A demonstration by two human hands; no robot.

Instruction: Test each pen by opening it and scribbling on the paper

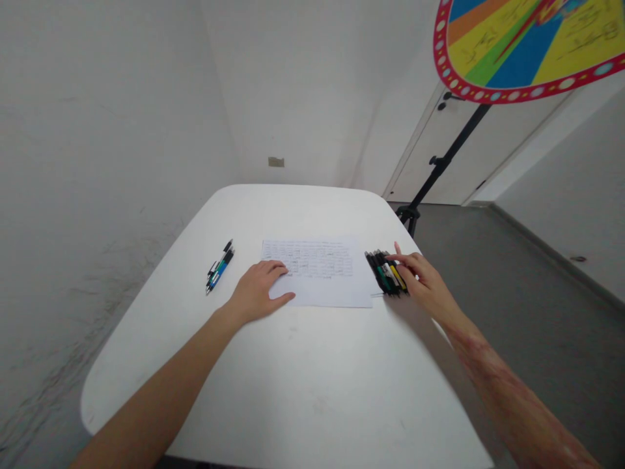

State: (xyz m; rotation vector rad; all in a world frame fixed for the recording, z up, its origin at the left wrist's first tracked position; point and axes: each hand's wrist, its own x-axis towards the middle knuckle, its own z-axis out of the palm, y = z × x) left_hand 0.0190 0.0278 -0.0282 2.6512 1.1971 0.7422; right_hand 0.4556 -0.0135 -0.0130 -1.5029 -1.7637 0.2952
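My left hand [258, 291] lies flat with its fingers apart on the left part of a white sheet of paper [332, 292]. Rows of handwriting cover the upper part of the sheet. At the sheet's right side, a row of pens [383, 273] lies side by side, mostly dark, with white, green and yellow parts. Over the right end of that row is my right hand [420, 280], its thumb and index finger closed around the upper part of a pen. The hand partly hides these pens.
Several pens [221, 267], black, blue and green, lie on the left of the white table [303, 378]. Walls stand behind and to the left. Past the right edge, a colourful wheel board [522, 52] rises on a black stand [439, 166], with a door [439, 150] behind it.
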